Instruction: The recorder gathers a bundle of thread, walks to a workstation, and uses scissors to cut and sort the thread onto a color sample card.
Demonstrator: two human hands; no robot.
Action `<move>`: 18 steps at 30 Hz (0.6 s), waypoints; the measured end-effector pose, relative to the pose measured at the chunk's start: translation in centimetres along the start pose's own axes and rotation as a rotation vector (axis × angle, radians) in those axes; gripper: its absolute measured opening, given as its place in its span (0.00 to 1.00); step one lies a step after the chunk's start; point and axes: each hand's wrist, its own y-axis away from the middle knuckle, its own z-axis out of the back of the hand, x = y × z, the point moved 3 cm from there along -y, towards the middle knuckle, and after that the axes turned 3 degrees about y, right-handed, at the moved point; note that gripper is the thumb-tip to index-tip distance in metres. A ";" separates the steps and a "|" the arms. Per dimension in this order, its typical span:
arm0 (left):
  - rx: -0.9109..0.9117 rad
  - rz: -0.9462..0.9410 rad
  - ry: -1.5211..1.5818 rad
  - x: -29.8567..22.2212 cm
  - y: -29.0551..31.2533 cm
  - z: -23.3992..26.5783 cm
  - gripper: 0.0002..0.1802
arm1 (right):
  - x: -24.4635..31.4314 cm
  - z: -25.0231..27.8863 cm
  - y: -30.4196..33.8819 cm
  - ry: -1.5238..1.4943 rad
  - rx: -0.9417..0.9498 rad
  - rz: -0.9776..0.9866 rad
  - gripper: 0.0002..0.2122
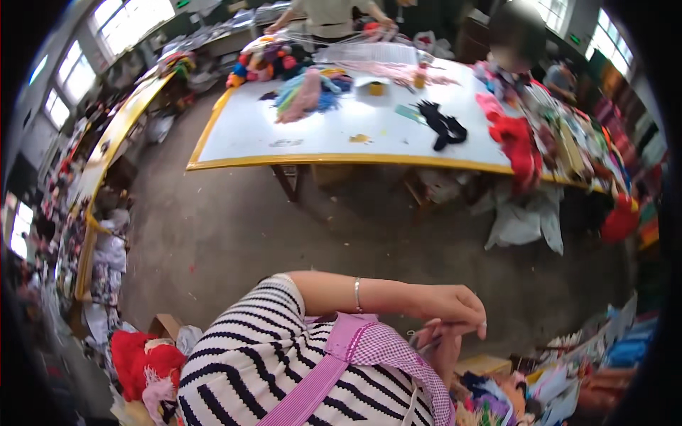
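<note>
My left arm reaches across my chest to the right, a silver bracelet (356, 292) on its forearm. At the end of it my left hand (455, 307) is bent down with curled fingers, close over my right hand. What its fingertips hold, if anything, is hidden. Below it my right hand (445, 349) is raised in front of my body, fingers bent. A small, thin, greyish item shows at its fingers, too blurred to name. Both hands are beside the pink checked strap (398, 346) over my striped top.
Ahead stands a white table (241, 138) with yellow edging. On it lie pastel yarn (307, 96), a black knitted piece (442, 126) and red knitwear (516, 142). Two people are at the table. Textile heaps (508, 397) and red fabric (145, 366) lie near me.
</note>
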 end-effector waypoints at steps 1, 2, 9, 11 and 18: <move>-0.031 -0.027 -0.004 -0.7 2.2 1.5 0.14 | -0.2 -1.8 -1.3 -0.030 0.042 -0.034 0.16; -0.155 -0.118 0.021 -1.3 4.4 3.7 0.14 | -0.3 -3.8 -2.9 0.130 0.070 0.054 0.20; -0.746 -0.409 0.301 -4.9 23.9 15.9 0.10 | -7.1 -8.9 -11.9 1.055 0.093 0.335 0.12; -0.966 -0.512 0.302 -6.0 29.9 18.8 0.09 | -7.1 -12.6 -14.1 1.208 0.141 0.227 0.11; -1.171 -0.776 0.438 -8.1 43.7 24.7 0.12 | -8.4 -20.7 -20.1 1.316 0.236 0.270 0.11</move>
